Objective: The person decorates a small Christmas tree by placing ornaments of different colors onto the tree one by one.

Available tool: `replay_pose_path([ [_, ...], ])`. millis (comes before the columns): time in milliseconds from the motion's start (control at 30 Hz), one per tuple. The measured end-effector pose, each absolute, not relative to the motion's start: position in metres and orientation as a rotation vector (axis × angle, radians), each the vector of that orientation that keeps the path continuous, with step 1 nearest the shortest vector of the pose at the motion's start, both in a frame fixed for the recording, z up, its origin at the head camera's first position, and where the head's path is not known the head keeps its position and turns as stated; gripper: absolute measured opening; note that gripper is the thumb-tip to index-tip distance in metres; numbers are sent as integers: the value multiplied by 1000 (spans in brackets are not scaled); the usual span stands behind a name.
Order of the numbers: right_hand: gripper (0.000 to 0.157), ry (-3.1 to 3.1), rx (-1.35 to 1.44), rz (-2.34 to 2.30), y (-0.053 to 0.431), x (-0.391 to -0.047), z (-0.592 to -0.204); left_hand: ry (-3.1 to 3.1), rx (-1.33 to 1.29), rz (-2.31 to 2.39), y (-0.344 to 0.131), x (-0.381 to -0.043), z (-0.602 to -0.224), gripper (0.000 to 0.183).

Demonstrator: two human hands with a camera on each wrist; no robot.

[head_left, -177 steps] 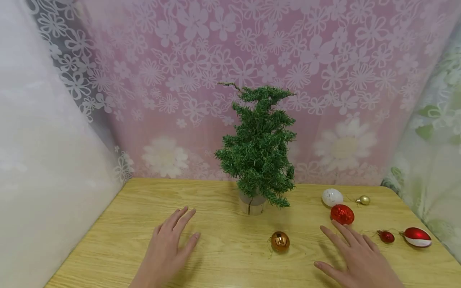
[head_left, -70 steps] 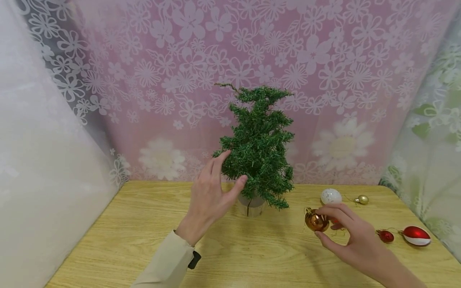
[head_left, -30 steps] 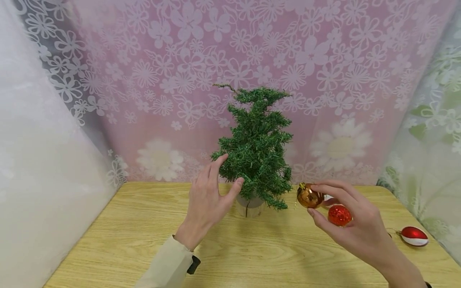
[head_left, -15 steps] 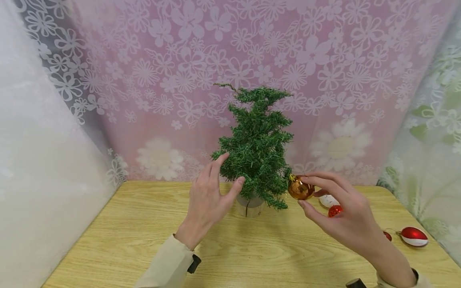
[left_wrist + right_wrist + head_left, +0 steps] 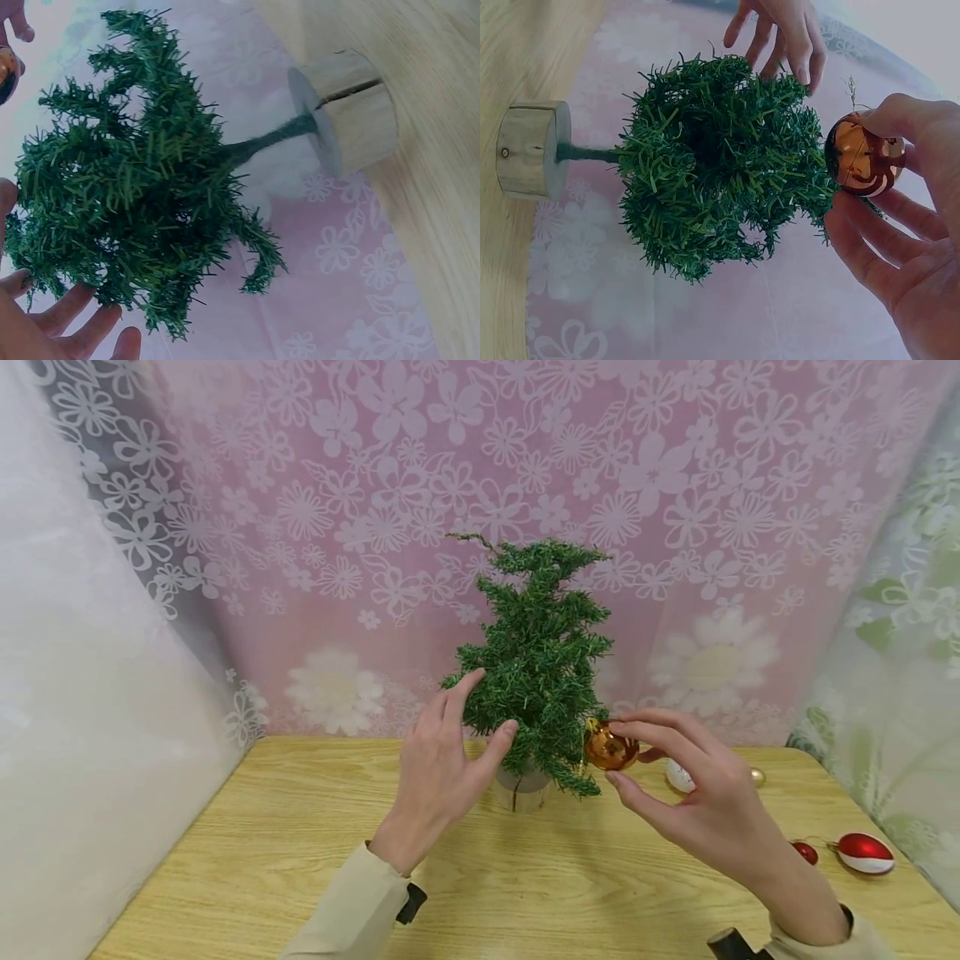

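Ball (image 5: pixel 611 746) is right of frame centre, pinched in right hand (image 5: pixel 708 789) beside the tree (image 5: pixel 536 668), whose stem (image 5: pixel 274 139) sits in wood block (image 5: pixel 522 791) below centre, left hand (image 5: pixel 438 768) fingers apart.

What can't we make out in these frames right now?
- Head view: parts of the white ornament and small gold ornament, behind the right hand.
- Head view: part of the small red ornament, behind the right wrist.
- Left wrist view: most of the copper ornament, cut off by the left edge.
- Left wrist view: much of the left hand, beyond the frame edges.
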State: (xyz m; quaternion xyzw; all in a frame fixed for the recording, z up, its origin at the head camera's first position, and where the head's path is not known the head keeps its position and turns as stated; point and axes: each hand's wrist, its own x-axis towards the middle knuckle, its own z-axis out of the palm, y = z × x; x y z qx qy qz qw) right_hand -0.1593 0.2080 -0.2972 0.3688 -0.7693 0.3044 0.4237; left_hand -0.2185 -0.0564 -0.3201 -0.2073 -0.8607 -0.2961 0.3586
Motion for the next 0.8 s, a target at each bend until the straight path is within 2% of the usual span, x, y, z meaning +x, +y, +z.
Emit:
replay_pose_path([
  [267,52,-1930,921,758,206,-160,-299,-2144,-519,-843,-53,-211,-314,65],
  [533,49,-1968,966,774,204,-158,-298,-1971,-731,-1018,-56,-193,-311,41],
  [800,45,-2027,994,764,199,-152,-299,-2103,-841,-1385,-52,-179,-313,30],
])
